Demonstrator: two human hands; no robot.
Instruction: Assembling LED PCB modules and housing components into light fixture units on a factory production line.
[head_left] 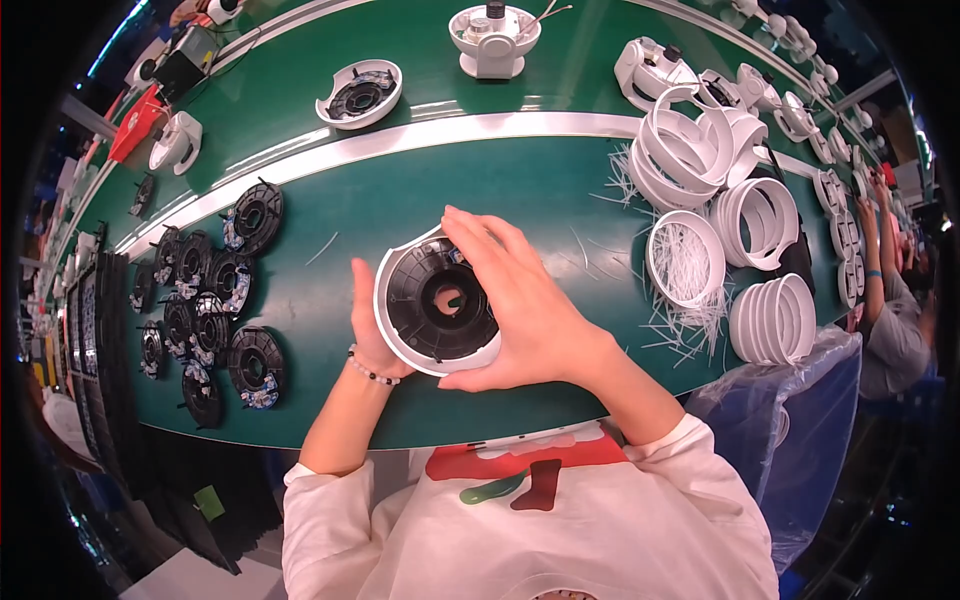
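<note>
Above the near part of the green table I hold a white round housing (385, 335) with a black plastic disc (418, 312) set inside it. Its open face is turned up toward me, and skin shows through the disc's centre hole. My left hand (370, 325) supports it at the left and from below, thumb up along the rim, most fingers hidden behind. My right hand (530, 315) wraps round the right side, fingers over the upper rim and thumb at the lower rim. It covers part of the disc's right side.
Several black discs with circuit boards (255, 365) lie at the left. At the right are stacked white rings (765, 320) and a white bowl of thin white strips (685, 258), with strips scattered around. Beyond a white rail, a conveyor (440, 75) carries white housings (495, 40). A person (890, 310) sits far right.
</note>
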